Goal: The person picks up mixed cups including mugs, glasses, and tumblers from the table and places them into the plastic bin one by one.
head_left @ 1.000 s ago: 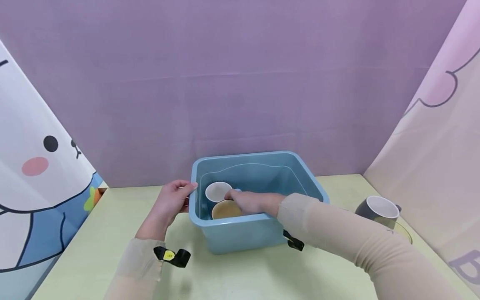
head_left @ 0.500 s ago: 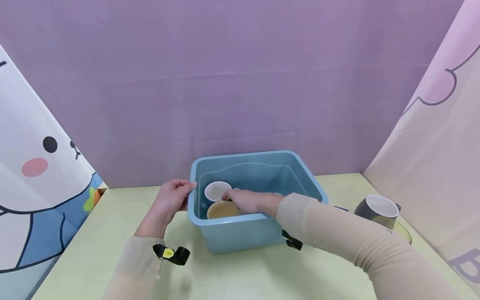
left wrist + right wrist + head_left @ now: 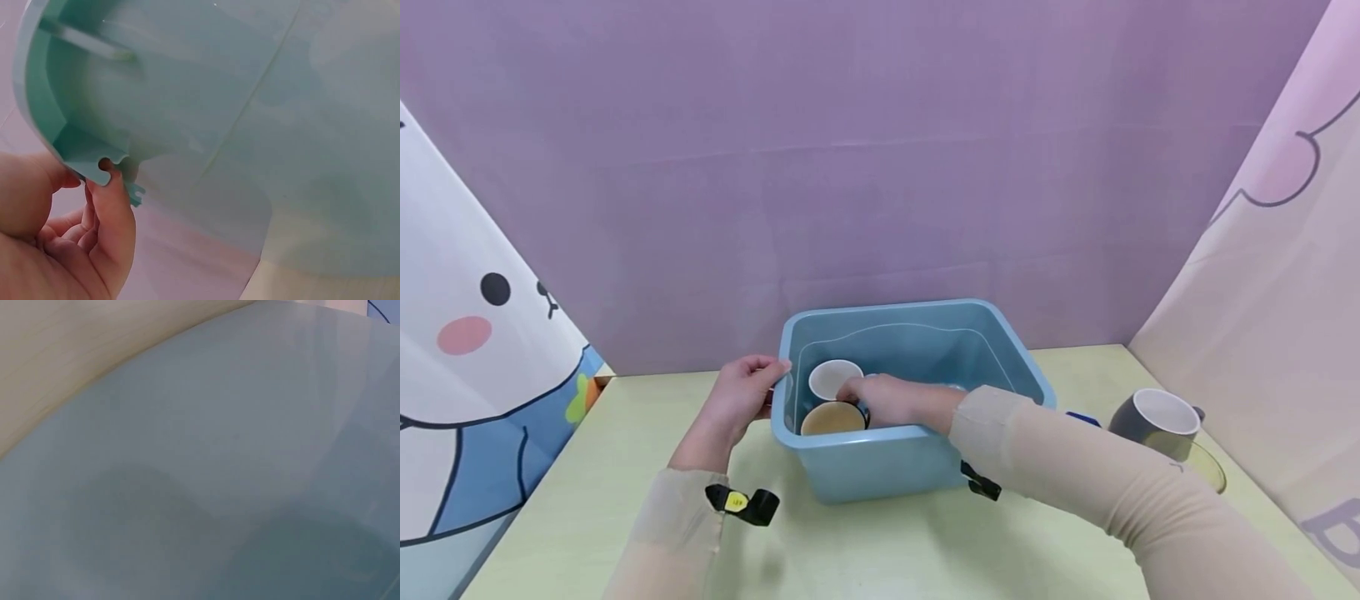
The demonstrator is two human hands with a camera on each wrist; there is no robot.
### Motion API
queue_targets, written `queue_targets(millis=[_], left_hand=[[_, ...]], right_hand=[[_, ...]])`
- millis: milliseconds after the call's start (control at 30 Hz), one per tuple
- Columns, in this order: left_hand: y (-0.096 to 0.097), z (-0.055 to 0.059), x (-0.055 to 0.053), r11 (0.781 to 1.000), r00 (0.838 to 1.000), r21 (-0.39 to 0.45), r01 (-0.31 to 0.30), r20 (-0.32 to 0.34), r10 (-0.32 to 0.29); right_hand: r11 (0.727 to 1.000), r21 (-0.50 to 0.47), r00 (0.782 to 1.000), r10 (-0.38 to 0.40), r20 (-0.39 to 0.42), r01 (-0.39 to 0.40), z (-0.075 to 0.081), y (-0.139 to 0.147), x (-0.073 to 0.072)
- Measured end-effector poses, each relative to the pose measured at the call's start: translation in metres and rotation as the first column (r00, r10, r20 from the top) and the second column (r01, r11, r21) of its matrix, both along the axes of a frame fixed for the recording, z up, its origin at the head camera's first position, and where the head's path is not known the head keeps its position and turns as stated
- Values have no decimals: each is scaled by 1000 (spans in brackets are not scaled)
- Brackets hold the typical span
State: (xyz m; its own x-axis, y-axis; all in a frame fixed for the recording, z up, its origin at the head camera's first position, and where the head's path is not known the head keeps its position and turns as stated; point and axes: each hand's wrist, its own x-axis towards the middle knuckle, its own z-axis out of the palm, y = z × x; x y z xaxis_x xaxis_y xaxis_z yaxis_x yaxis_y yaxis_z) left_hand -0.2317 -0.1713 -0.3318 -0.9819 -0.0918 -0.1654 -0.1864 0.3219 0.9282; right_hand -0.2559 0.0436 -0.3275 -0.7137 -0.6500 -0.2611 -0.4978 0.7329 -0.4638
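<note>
A blue plastic bin (image 3: 880, 462) stands on the table. My left hand (image 3: 741, 408) pinches its left rim between thumb and fingers, seen closely in the left wrist view with the bin's rim (image 3: 37, 119) above the fingertips. Inside at the left, a mug with a tan inside (image 3: 833, 418) stands next to a white-lined cup (image 3: 835, 379). My right hand (image 3: 891, 402) reaches over the front rim and holds the tan mug at its right side, its grip partly hidden by the bin. The right wrist view shows mostly bin wall (image 3: 187, 425), without the hand.
A grey mug (image 3: 1153, 423) stands at the right beside a yellowish clear dish (image 3: 1206, 467). A small blue object (image 3: 1082, 418) shows behind the right sleeve. A purple cloth (image 3: 880, 167) hangs behind the table, with printed curtains at both sides.
My right hand has shifted slightly left inside the bin, and the tan mug has moved left with it. The left hand stays on the rim.
</note>
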Motion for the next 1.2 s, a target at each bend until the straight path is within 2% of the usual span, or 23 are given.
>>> queue_targets(millis=[267, 467, 867, 1200], left_hand=[[1, -1, 0, 999, 1000, 47, -7, 0, 7], [1, -2, 1, 999, 1000, 46, -7, 5, 7], [1, 3, -1, 1000, 1000, -21, 3, 15, -3], [3, 10, 4, 994, 998, -102, 45, -28, -48]], right_hand=[[1000, 5, 1000, 2, 4, -2, 4, 2, 2], [1000, 10, 1000, 22, -11, -22, 3, 3, 3], [999, 23, 999, -22, 24, 21, 7, 7, 3], [999, 41, 1000, -24, 19, 23, 9, 8, 5]])
